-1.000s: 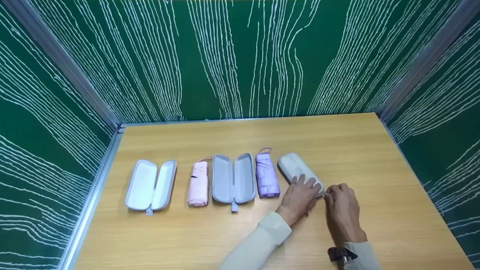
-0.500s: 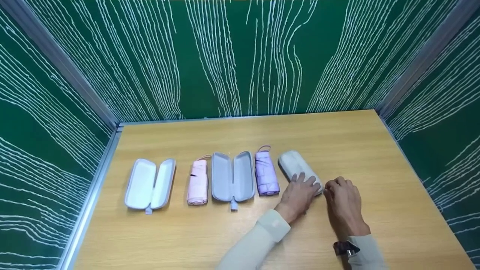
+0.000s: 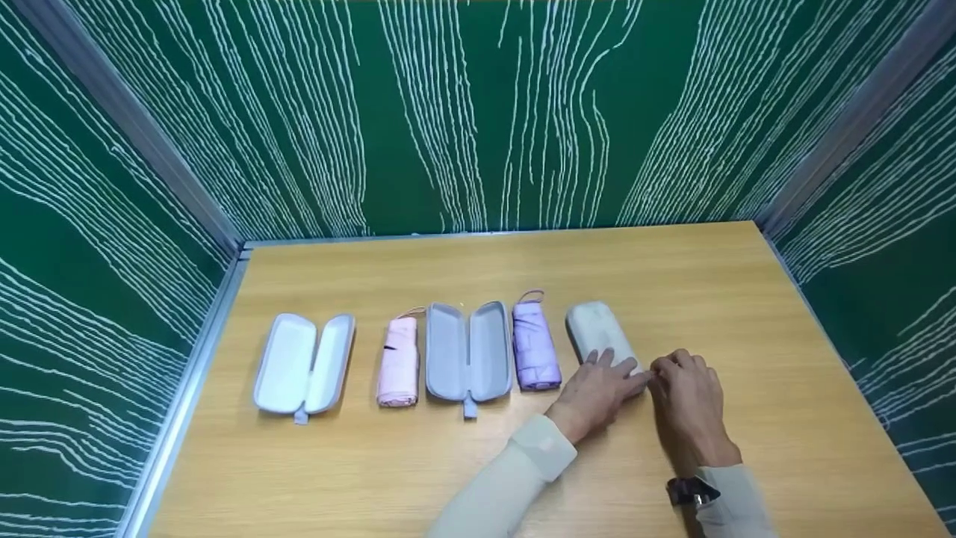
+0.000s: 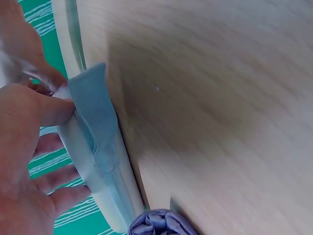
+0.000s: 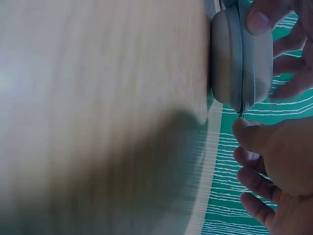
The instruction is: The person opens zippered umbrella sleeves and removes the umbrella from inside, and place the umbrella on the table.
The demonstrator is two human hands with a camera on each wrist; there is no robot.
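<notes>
A closed grey zip case point(image 3: 600, 329) lies aslant on the table in front of both hands. My left hand point(image 3: 594, 392) holds its near end, fingers spread over the top and thumb low on the side, close to a fabric tab point(image 4: 95, 105). At the case's near right corner, my right hand point(image 3: 691, 400) pinches the small zip pull point(image 5: 240, 115) between thumb and forefinger; most of the pull is hidden. Beside the case lies a folded purple umbrella point(image 3: 534, 345) with a wrist loop.
Left of the purple umbrella lies an opened grey case point(image 3: 489, 351), then a folded pink umbrella point(image 3: 398, 362). An opened white-lined case point(image 3: 287, 362) lies farthest left. Green walls point(image 3: 418, 112) with white lines border the wooden table point(image 3: 358, 478).
The grey case has turned slightly, its far end swinging right. My left thumb now reaches out toward the right fingertips. The right hand has shifted a little to the right and away from me.
</notes>
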